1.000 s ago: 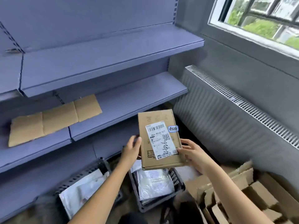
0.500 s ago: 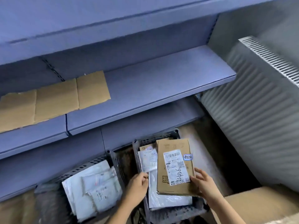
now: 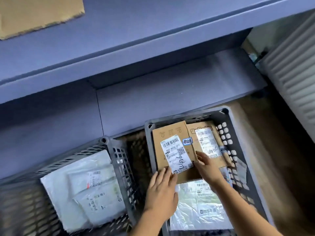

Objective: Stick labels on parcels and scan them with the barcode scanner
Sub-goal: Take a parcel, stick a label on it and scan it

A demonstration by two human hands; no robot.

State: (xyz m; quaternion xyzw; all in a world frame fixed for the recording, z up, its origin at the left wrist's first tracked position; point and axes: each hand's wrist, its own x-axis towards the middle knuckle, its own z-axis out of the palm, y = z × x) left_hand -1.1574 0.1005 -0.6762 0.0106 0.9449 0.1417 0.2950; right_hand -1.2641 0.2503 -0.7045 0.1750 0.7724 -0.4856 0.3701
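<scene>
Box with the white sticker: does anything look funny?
Yes. The white label sits crooked on the cardboard box, not square with its edges, and a small blue sticker overhangs the box's right edge.

Two grey crates [image 3: 119, 159], two cardboard parcels [image 3: 170, 133], two hands [image 3: 162, 189].

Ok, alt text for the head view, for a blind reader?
The left hand and right hand rest on a labelled cardboard box in a grey crate, beside a second box, over plastic mailers. Another crate holds white mailers.
</scene>
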